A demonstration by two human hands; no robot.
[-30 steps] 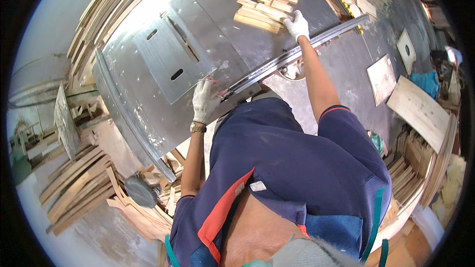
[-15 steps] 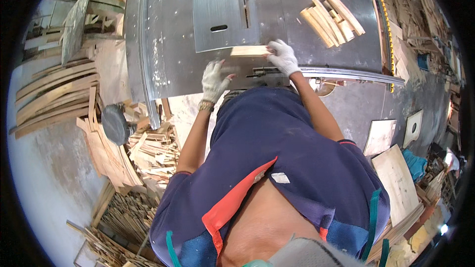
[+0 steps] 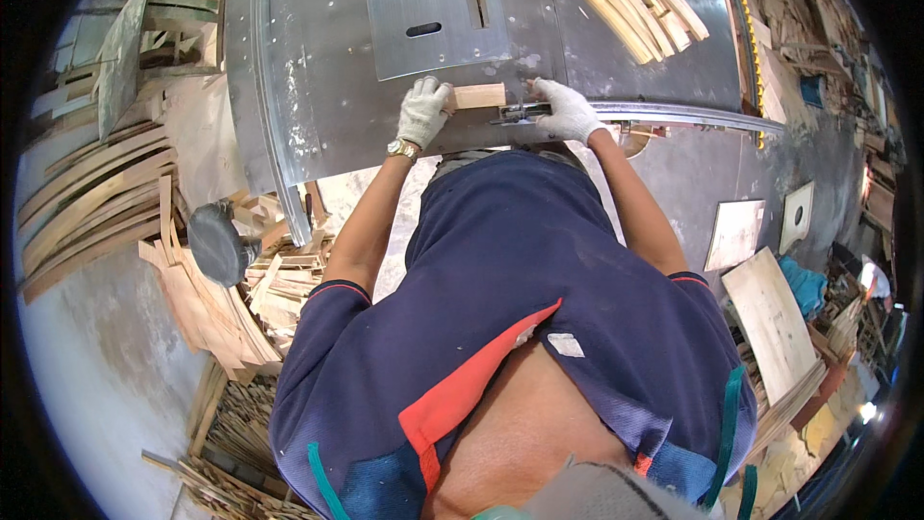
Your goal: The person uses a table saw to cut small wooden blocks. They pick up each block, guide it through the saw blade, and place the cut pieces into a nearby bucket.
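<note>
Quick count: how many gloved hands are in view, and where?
2. The left hand grips the left end of a short wood piece; the right hand is apart from that piece, by the left end of the metal rail. No others show.

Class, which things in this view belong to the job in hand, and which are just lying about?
Seemingly in the job:
- short wood block, in the left hand
- metal fitting, beside the right hand
- metal table
- wood strips on it, probably

Apparently lying about:
- dark round object
- blue cloth
- curved planks
</note>
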